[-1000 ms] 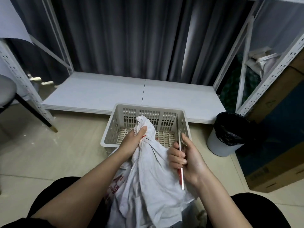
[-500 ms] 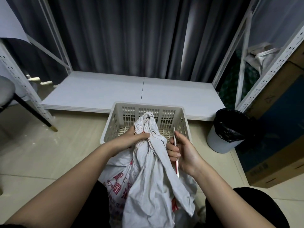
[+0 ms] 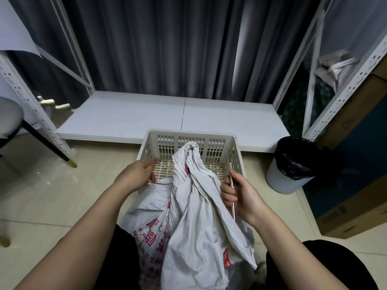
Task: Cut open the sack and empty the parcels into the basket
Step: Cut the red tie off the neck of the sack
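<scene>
A grey-white woven sack (image 3: 194, 206) with red print stands between my knees, its twisted neck (image 3: 189, 155) leaning over the near edge of a beige slotted plastic basket (image 3: 188, 133). The basket's bottom looks bare. Left of the neck and off the sack, my left hand (image 3: 134, 176) pinches a thin red string (image 3: 160, 183) that trails down to the sack. My right hand (image 3: 240, 195) grips closed slim scissors (image 3: 231, 170) upright against the sack's right side. No parcels are visible.
A black-lined waste bin (image 3: 293, 164) stands right of the basket. Behind it lies a low white platform (image 3: 125, 122) before dark curtains. White rack uprights (image 3: 31, 101) flank both sides, a cardboard box (image 3: 345, 206) sits at right, and a stool (image 3: 8, 116) at left.
My left hand has let go of the sack's neck and moved left, drawing the red string away. The neck now stands free over the basket. My right hand stayed beside the sack with the scissors.
</scene>
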`<state>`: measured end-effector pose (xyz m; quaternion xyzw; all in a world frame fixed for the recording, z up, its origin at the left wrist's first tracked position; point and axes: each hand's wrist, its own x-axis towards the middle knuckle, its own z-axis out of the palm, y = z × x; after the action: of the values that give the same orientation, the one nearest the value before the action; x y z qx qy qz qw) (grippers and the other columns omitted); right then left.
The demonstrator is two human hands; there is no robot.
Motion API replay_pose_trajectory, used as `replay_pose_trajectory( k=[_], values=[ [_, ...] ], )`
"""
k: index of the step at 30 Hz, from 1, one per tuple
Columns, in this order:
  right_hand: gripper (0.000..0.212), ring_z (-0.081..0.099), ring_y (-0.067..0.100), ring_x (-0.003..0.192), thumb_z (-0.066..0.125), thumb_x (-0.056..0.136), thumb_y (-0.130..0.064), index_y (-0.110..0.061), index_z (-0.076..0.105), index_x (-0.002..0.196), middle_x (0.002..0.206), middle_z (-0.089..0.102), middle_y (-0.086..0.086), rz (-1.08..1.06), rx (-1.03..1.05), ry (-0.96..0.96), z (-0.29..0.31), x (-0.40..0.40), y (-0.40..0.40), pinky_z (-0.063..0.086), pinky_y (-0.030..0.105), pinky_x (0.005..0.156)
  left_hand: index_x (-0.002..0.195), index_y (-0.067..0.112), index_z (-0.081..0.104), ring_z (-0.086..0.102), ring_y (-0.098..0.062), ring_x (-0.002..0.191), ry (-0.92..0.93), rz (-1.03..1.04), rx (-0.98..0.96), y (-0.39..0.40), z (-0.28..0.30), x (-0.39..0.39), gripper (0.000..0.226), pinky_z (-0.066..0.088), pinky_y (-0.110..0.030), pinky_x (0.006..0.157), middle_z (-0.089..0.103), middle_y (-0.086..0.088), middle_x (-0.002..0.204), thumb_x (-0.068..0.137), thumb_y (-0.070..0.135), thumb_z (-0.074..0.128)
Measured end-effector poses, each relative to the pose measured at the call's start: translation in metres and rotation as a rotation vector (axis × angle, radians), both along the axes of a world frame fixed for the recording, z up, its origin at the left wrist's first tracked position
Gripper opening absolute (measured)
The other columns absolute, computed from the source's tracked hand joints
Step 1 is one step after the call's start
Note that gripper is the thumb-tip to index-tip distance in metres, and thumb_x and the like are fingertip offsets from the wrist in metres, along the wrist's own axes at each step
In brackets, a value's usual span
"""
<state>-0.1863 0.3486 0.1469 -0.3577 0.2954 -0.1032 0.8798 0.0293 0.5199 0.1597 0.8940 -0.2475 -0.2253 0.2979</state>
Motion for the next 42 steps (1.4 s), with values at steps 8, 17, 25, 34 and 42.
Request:
replay_pose_trajectory(
  k=[8, 17, 25, 34, 42],
  values=[
    [0.028, 0.022, 0.009, 0.038, 0.041, 0.098, -0.029, -0.016, 0.039, 0.073, 0.051, 0.026, -0.003, -0.068, -0.451, 0.143, 0.026, -0.028, 0.000, 0.021, 0.021, 0.039, 0.090, 0.012, 0.072, 0.029, -0.011, 0.052, 0.447, 0.045, -0.289, 0.023, 0.039, -0.027, 0.070, 0.022, -0.024, 0.049, 0.035, 0.005, 0.059, 0.055, 0.073, 0.069],
    [0.031, 0.029, 0.011, 0.041, 0.064, 0.087, -0.015, -0.015, 0.038, 0.068, 0.051, 0.035, -0.003, -0.246, -0.821, 0.385, 0.044, -0.072, 0.012, 0.025, 0.024, 0.041, 0.063, 0.018, 0.037, 0.043, -0.008, 0.035, 0.519, -0.168, -0.370, -0.015, 0.068, -0.101, 0.040, 0.029, -0.016, 0.039, 0.040, 0.002, 0.053, 0.097, 0.037, 0.046],
    [0.039, 0.024, 0.014, 0.043, 0.061, 0.086, -0.018, -0.018, 0.028, 0.065, 0.057, 0.026, 0.003, -0.230, -0.786, 0.566, 0.019, -0.123, 0.023, 0.018, 0.021, 0.040, 0.105, 0.027, 0.051, 0.056, -0.007, 0.049, 0.181, -0.512, -0.295, -0.045, 0.061, -0.171, 0.022, 0.043, -0.023, 0.053, 0.063, 0.003, 0.068, 0.100, 0.011, 0.035],
    [0.032, 0.026, 0.010, 0.037, 0.057, 0.089, -0.014, -0.016, 0.032, 0.069, 0.052, 0.033, 0.001, -0.310, -0.648, 0.512, 0.020, -0.127, 0.020, 0.018, 0.016, 0.037, 0.108, 0.025, 0.061, 0.058, -0.020, 0.104, -0.504, -0.866, 0.128, -0.056, 0.041, -0.180, 0.031, 0.040, -0.027, 0.072, 0.054, 0.004, 0.120, 0.078, 0.035, 0.066],
    [0.031, 0.030, 0.015, 0.048, 0.061, 0.087, -0.017, -0.014, 0.033, 0.077, 0.062, 0.033, 0.006, -0.463, -0.746, 0.373, 0.033, -0.106, 0.015, 0.025, 0.024, 0.042, 0.101, 0.016, 0.059, 0.062, -0.029, 0.090, -0.443, -0.347, -0.075, -0.085, 0.065, -0.152, 0.027, 0.044, -0.032, 0.068, 0.067, -0.009, 0.100, 0.091, 0.040, 0.052]
  ],
)
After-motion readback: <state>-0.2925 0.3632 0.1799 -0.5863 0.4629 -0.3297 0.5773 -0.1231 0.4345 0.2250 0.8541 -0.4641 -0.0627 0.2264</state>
